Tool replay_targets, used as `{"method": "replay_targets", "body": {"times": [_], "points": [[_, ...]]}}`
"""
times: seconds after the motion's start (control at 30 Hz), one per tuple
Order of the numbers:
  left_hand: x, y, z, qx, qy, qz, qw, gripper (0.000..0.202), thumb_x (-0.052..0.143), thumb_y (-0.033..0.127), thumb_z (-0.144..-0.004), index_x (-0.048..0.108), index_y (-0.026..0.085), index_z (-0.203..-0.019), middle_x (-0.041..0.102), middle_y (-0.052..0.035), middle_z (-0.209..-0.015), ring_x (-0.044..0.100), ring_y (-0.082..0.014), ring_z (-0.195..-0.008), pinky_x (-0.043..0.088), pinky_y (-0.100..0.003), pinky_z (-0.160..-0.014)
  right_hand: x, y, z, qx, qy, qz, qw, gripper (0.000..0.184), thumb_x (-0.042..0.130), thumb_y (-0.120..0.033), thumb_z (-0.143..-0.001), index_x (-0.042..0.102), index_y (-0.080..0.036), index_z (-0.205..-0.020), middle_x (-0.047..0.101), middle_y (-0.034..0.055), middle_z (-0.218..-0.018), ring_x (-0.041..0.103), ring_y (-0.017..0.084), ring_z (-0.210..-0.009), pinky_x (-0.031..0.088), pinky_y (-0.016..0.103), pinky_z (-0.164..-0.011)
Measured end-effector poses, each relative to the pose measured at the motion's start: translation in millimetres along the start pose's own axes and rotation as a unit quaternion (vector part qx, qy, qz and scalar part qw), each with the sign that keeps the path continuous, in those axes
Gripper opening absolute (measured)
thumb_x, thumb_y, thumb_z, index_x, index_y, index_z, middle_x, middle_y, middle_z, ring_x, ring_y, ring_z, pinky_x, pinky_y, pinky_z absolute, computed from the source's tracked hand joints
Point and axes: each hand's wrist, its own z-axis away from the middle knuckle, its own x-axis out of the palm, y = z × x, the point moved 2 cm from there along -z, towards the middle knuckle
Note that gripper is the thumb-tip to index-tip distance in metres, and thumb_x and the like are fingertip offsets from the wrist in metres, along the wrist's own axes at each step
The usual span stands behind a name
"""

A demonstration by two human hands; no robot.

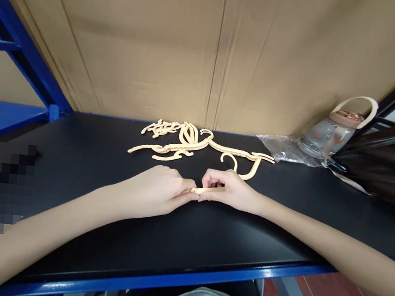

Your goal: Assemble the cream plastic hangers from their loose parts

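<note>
Between my hands, just above the black tabletop, is a small cream plastic hanger piece. My left hand pinches its left end with thumb and forefinger. Its right part lies in the closed fingers of my right hand, which hide much of its shape. Beyond my hands lies a cream clothes hanger with its hook pointing away. A loose hanger arm rests in front of it. Beside my right hand is a curved hook piece, partly hidden by that hand.
Several loose cream hanger parts are heaped at the back of the black table. To the right are a clear plastic bag, a water bottle and a dark bag. Cardboard stands behind; a blue frame borders the left.
</note>
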Motion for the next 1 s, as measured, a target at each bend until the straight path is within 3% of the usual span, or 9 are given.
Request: {"method": "replay_targets", "body": {"times": [0.23,0.4,0.5,0.6,0.7,0.87,1.0], "points": [[9.0,-4,-3,-0.037,0.075,-0.006,0.996,0.02,0.039,0.035,-0.096,0.053,0.021,-0.092,0.058,0.0043,-0.065,0.054,-0.0138,-0.053,0.026,-0.025,-0.049,-5,-1,-2,0.008,0.051,0.045,0.998,0.025,0.071,-0.038,-0.076,0.057,-0.017,-0.075,0.053,-0.0055,-0.064,0.044,0.007,-0.057,0.033,0.02,-0.053],[7.6,-5,-4,-0.029,0.154,-0.082,0.984,0.021,0.04,0.032,-0.096,0.049,0.02,-0.08,0.057,0.0015,-0.076,0.05,-0.0121,-0.054,0.026,-0.024,-0.046,-6,-3,-2,-0.016,0.089,0.089,0.992,0.018,0.069,-0.033,-0.079,0.058,-0.018,-0.078,0.054,-0.0039,-0.071,0.047,0.009,-0.063,0.037,0.021,-0.057],[6.3,-11,-5,-0.017,0.169,-0.132,0.977,0.02,0.041,0.027,-0.093,0.048,0.019,-0.077,0.057,-0.0007,-0.079,0.053,-0.0133,-0.061,0.03,-0.025,-0.048,-8,-1,-3,-0.044,0.09,0.126,0.987,0.012,0.066,-0.028,-0.081,0.061,-0.019,-0.086,0.058,-0.0008,-0.081,0.052,0.012,-0.077,0.044,0.024,-0.069],[6.4,-19,-5,-0.007,0.164,-0.192,0.968,0.017,0.043,0.025,-0.09,0.049,0.018,-0.075,0.059,-0.0028,-0.079,0.058,-0.0172,-0.07,0.035,-0.027,-0.053,-10,2,-5,-0.056,0.082,0.136,0.986,0.011,0.065,-0.023,-0.083,0.064,-0.019,-0.093,0.061,0.0018,-0.091,0.055,0.014,-0.089,0.046,0.027,-0.079],[8.8,-25,-6,-0.007,0.143,-0.227,0.963,0.02,0.044,0.027,-0.089,0.05,0.018,-0.072,0.059,-0.0028,-0.072,0.058,-0.0185,-0.069,0.035,-0.029,-0.054,-12,3,-5,-0.05,0.079,0.141,0.986,0.011,0.062,-0.02,-0.084,0.066,-0.019,-0.094,0.063,0.0024,-0.093,0.058,0.014,-0.089,0.048,0.028,-0.079],[9.8,-28,-8,-0.016,0.119,-0.215,0.969,0.033,0.044,0.041,-0.092,0.05,0.018,-0.07,0.059,-0.0023,-0.069,0.057,-0.0171,-0.061,0.029,-0.028,-0.049,-11,-1,-1,-0.053,0.074,0.211,0.973,0.01,0.061,-0.023,-0.086,0.067,-0.023,-0.095,0.066,0.0001,-0.096,0.059,0.014,-0.088,0.047,0.027,-0.075],[4.7,-32,-7,0.007,0.08,-0.191,0.978,0.032,0.044,0.039,-0.091,0.05,0.019,-0.068,0.058,-0.0012,-0.068,0.055,-0.015,-0.056,0.028,-0.027,-0.049,-14,-2,1,-0.09,0.099,0.264,0.955,0.01,0.059,-0.027,-0.088,0.065,-0.022,-0.094,0.066,0.0011,-0.093,0.059,0.015,-0.089,0.046,0.026,-0.073]]}}
